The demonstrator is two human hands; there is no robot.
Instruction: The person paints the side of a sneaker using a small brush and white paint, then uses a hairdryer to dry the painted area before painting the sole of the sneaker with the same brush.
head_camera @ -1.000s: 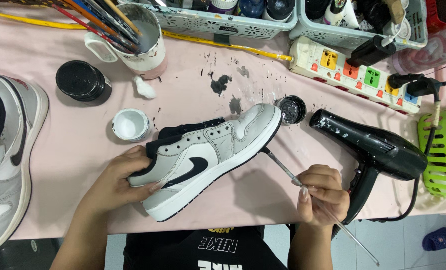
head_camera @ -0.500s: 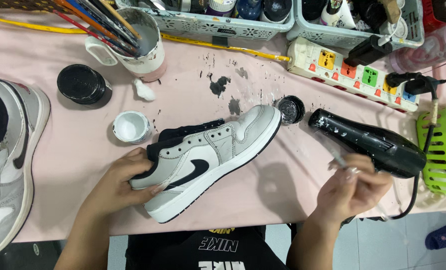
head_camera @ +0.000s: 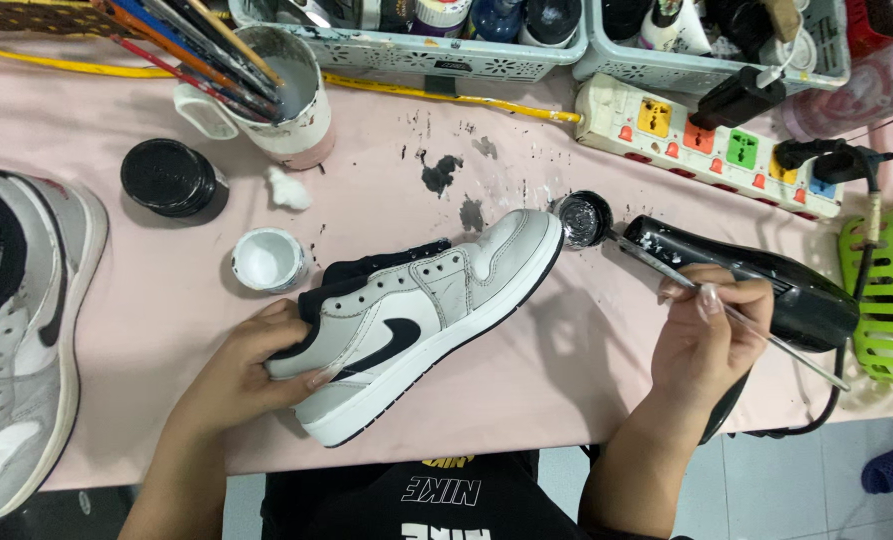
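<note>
Both hands grip: left hand (head_camera: 252,365) holds sneaker (head_camera: 422,315), toe up-right; right hand (head_camera: 702,335) holds brush (head_camera: 727,312).

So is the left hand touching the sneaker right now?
Touching. The head view shows the left hand gripping the grey and white sneaker at its heel, fingers wrapped over the collar with no gap visible.
</note>
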